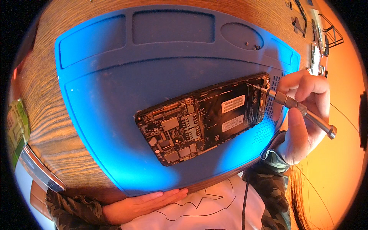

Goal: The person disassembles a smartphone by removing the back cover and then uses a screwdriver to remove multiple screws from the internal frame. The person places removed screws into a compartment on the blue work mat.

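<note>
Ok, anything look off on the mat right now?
Nothing damaged or spilled. The opened phone lies askew across the blue mat. Two loose screws sit in the mat's oval tray. The right hand holds a screwdriver to the phone's far end.

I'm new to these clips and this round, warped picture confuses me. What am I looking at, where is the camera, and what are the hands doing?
There is no machine here: a person works with two bare hands. The single picture comes from a wide fisheye camera worn on the person's head, looking down, which is why straight edges bend near the rim.

On a wooden table lies a blue repair mat with moulded trays along its far edge; one oval tray holds a few tiny screws. On the mat rests an opened smartphone with its back cover off, so its circuit board and black battery show.

The right hand holds a slim metal precision screwdriver in its fingers, tip at the phone's right end. The left hand lies flat and empty against the near table edge.

Small parts sit at the far right, too small to identify.
</note>
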Motion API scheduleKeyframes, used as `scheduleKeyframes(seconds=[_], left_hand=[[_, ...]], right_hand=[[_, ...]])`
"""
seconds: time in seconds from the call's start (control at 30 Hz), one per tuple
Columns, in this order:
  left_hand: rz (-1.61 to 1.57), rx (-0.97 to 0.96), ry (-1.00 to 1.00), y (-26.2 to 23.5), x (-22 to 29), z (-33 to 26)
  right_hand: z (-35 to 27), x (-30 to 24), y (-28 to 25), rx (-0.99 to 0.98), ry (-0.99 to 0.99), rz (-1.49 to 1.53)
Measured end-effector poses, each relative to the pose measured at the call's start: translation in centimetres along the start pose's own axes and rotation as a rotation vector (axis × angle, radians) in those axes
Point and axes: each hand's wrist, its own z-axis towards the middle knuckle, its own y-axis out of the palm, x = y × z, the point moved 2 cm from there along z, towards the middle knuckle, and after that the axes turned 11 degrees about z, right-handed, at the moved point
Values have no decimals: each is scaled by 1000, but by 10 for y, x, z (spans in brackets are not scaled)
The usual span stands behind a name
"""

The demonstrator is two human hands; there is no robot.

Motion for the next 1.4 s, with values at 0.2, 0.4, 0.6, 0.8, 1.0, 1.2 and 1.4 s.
scheduleKeyframes(seconds=[0.2,0.4,0.6,0.8,1.0,1.2,1.4], left_hand=[[-10,-5,-4,0,1,1],[-17,-2,-1,-2,1,-2],[-51,-5,3,-4,0,-2],[18,24,45,-4,-10,-1],[6,0,67,-3,-8,2],[89,30,33,-3,-6,1],[65,5,46,-2,1,-1]], right_hand=[[3,-6,-5,-50,-19,23],[4,-4,-8,-63,-39,21],[3,-1,-7,-76,-85,27],[5,2,-5,-31,-110,52],[3,0,-6,-37,-9,-100],[3,-1,-8,-20,-69,-69],[3,-2,-11,6,-73,-49]])
